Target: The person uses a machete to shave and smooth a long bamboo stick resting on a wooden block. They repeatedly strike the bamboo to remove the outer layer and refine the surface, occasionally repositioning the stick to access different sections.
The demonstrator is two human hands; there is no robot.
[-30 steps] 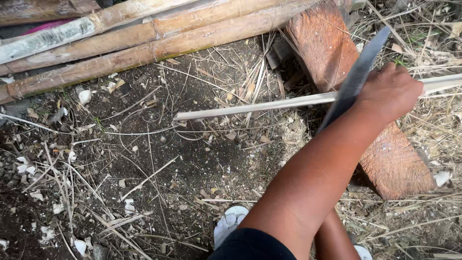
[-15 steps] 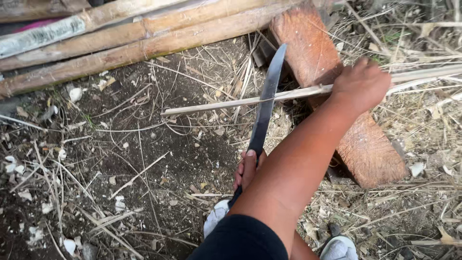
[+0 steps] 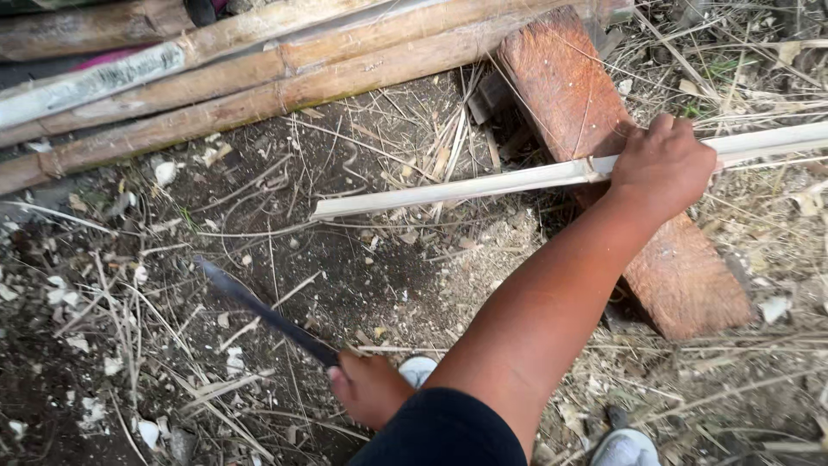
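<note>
My left hand (image 3: 662, 166) reaches across to the right and grips a long pale split bamboo strip (image 3: 466, 188). The strip lies across a reddish wooden block (image 3: 586, 103) and sticks out to the left over the dirt. My right hand (image 3: 369, 388), low in the view and partly hidden under my left arm, holds the handle of a long dark knife (image 3: 259, 306). Its blade points up-left over the bare ground, well away from the strip.
Several thick bamboo poles (image 3: 259, 86) lie stacked across the top. Dry grass, twigs and pale chips litter the dark soil (image 3: 129, 345). My white shoes (image 3: 418, 369) show at the bottom, with dry straw (image 3: 759, 380) on the right.
The knife has swung from upright beside the strip and block down to the lower left. My left hand has kept its grip on the strip.
</note>
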